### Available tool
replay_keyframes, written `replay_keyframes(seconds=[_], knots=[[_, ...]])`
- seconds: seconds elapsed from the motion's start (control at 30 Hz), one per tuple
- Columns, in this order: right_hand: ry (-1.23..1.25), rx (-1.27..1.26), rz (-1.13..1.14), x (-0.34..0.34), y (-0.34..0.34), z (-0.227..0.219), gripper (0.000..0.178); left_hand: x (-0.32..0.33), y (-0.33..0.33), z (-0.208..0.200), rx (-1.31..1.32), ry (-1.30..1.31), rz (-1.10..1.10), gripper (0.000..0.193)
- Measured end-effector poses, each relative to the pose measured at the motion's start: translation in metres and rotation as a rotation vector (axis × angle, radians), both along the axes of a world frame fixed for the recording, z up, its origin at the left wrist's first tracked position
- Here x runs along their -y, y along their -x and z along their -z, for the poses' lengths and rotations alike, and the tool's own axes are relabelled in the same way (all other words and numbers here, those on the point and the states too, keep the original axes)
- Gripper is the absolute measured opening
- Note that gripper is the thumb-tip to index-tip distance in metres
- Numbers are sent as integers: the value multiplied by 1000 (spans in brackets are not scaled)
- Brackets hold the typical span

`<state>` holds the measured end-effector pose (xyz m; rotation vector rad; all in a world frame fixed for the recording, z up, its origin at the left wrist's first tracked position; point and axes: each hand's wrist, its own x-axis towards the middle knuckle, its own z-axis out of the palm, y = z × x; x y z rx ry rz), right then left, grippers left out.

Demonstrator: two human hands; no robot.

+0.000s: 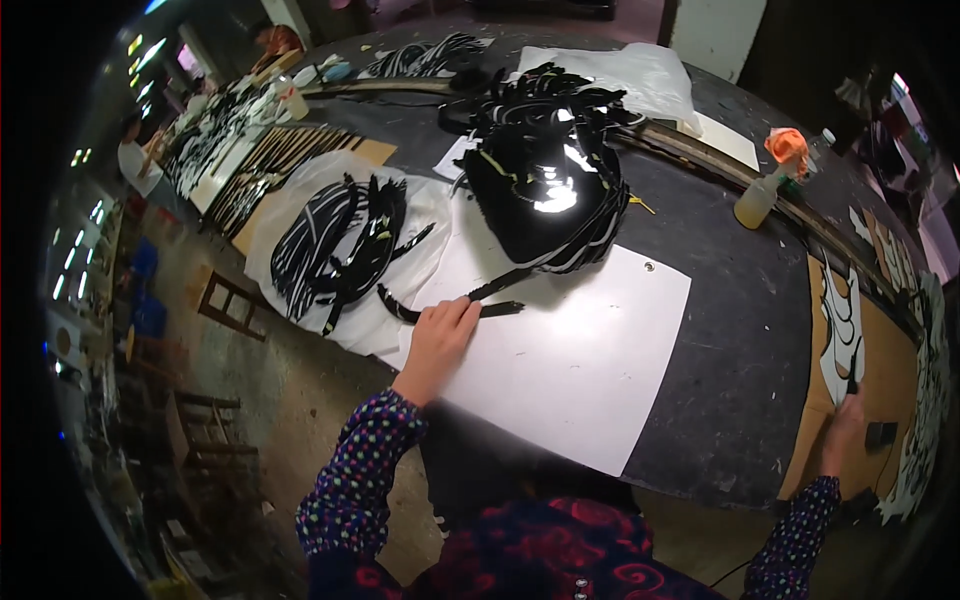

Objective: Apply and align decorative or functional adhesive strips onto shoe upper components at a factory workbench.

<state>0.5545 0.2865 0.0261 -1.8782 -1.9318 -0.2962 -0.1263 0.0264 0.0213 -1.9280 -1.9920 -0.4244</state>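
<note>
My left hand (440,345) rests at the left part of a white board (560,380), its fingers closed on the end of a black strip (497,287). Another short black strip (500,309) lies beside the fingertips. Beyond it a large glossy black bundle (545,190) sits on the board, with many strips around and behind it. Far to the right, my right hand (846,430) is closed around a slim dark tool (853,380) whose kind I cannot make out. That tool is next to white cut-out pieces (838,325) on a brown cardboard sheet (805,440).
Left of the board, coiled black strips (340,240) lie on white plastic sheeting (270,255). A bottle of yellowish liquid (757,203) with an orange cloth (787,146) stands at the right by a long wooden strip (690,150). Other people work at the far left; a wooden stool (210,440) stands below.
</note>
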Motion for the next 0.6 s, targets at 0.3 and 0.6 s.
replay_keyframes(seconds=[0.3, 0.6], knots=[[481, -567, -390, 83, 162, -215, 15, 16, -15, -10, 1, -78, 24, 30], [1448, -614, -834, 73, 356, -92, 14, 35, -57, -8, 229, 12, 212, 41]])
